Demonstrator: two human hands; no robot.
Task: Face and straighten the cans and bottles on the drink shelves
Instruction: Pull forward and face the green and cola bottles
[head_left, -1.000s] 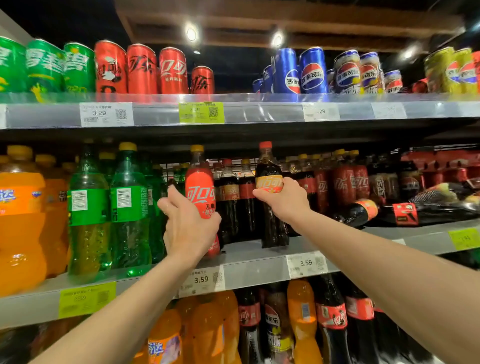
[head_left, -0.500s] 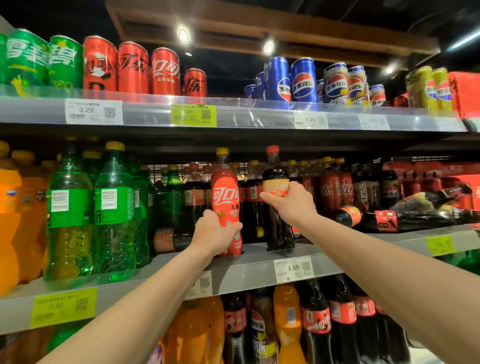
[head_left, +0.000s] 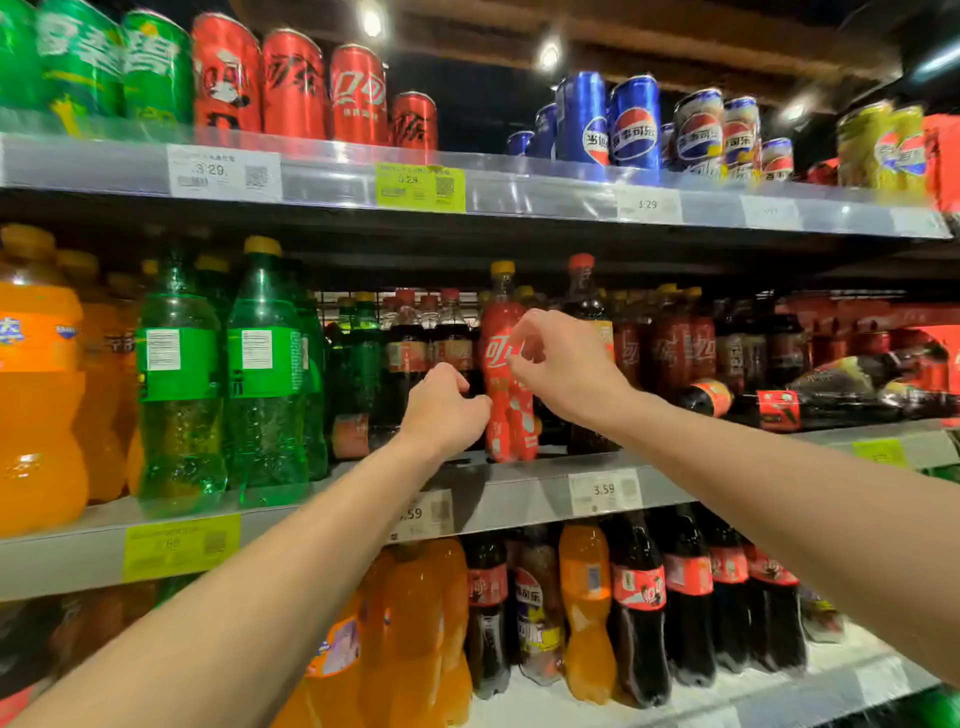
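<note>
A red cola bottle (head_left: 511, 415) with a yellow cap stands upright at the middle shelf's (head_left: 524, 491) front edge, its white logo facing me. My left hand (head_left: 441, 410) is curled just left of the bottle's lower half, with the thumb at its edge and no fingers wrapped around it. My right hand (head_left: 563, 364) has reached across, and its curled fingers and thumb pinch the bottle at the label. A dark cola bottle (head_left: 587, 312) with a red cap stands right behind my right hand, mostly hidden.
Two green bottles (head_left: 265, 374) show their back labels, with orange bottles (head_left: 39, 384) to their left. Several dark bottles lie on their sides (head_left: 779, 405) at the right. Cans (head_left: 293, 85) line the top shelf, and more bottles (head_left: 639, 603) fill the shelf below.
My right hand let go of the dark bottle and moved left onto the red bottle. My left hand released its grip and slid to the bottle's left side. The view moved closer.
</note>
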